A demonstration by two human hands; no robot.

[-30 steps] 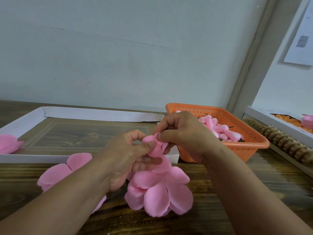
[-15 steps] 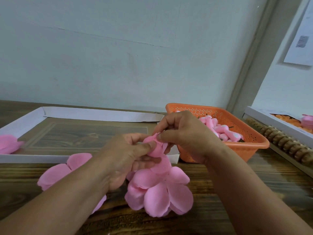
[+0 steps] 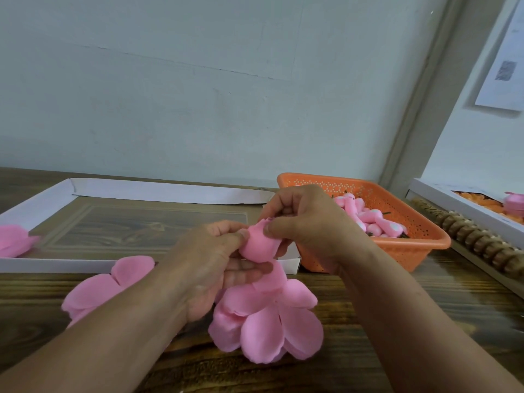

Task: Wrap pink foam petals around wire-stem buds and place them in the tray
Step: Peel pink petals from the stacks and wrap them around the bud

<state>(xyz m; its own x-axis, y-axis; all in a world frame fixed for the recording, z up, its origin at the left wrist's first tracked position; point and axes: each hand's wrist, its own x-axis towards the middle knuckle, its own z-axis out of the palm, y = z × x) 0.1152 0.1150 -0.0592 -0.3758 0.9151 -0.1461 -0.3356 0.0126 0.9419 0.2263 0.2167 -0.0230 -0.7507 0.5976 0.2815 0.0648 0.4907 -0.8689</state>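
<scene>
Holding the bud [image 3: 259, 244] in the middle of the frame, both hands meet just above the table [image 3: 368, 350]. The left hand [image 3: 209, 268] has its thumb curled over the left side of the bud and its fingers tucked under it, so it grips the bud from below. The right hand [image 3: 306, 222] pinches the top edge of the petal on the bud with thumb and fingers bent. The bud's long way looks to run from upper right to lower left, toward the left palm; the wire stem is hidden, so that is a guess. A bunch of loose pink petals [image 3: 266, 321] hangs just below the hands, touching the bud, and more petals [image 3: 93, 290] lie at the lower left. The white tray [image 3: 170, 191] sits behind the hands, to the left, with one pink flower [image 3: 14, 241] at its far left edge. The orange basket [image 3: 416, 248] of plain buds is to the right, near the right hand. The left hand is nearer the tray, so it looks best placed to carry the bud up and left into it once the wrap is done.
</scene>
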